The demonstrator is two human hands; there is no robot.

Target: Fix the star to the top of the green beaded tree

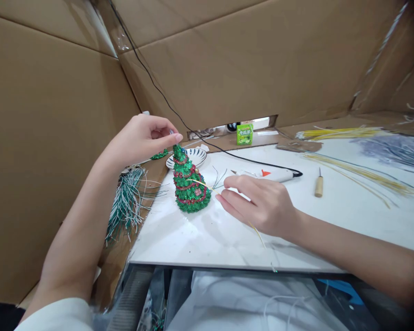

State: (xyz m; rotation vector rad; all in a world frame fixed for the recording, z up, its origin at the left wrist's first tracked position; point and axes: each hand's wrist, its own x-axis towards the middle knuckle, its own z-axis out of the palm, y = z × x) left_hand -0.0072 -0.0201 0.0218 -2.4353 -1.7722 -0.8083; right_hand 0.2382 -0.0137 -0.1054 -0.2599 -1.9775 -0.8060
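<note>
A small green glittery Christmas tree (190,195), wound with red garland and dotted with tiny ornaments, stands on the white board. My left hand (146,138) pinches its tip between thumb and fingers from above. To the right of the tree, my right hand (262,204) is closed in a pinch on a thin yellow strand (204,184). One end of that strand crosses in front of the tree; a yellow length also shows below the hand. A few dark thin strands (220,177) stick out between the tree and my right hand.
Behind the tree sits a striped plate (200,158). A white pen-like tool (279,175) with a black cable (158,89) lies beyond my right hand. An awl (319,185), yellow strands (359,172), a green box (244,134) and green-white strands (127,197) lie around. Cardboard walls (227,69) enclose the board.
</note>
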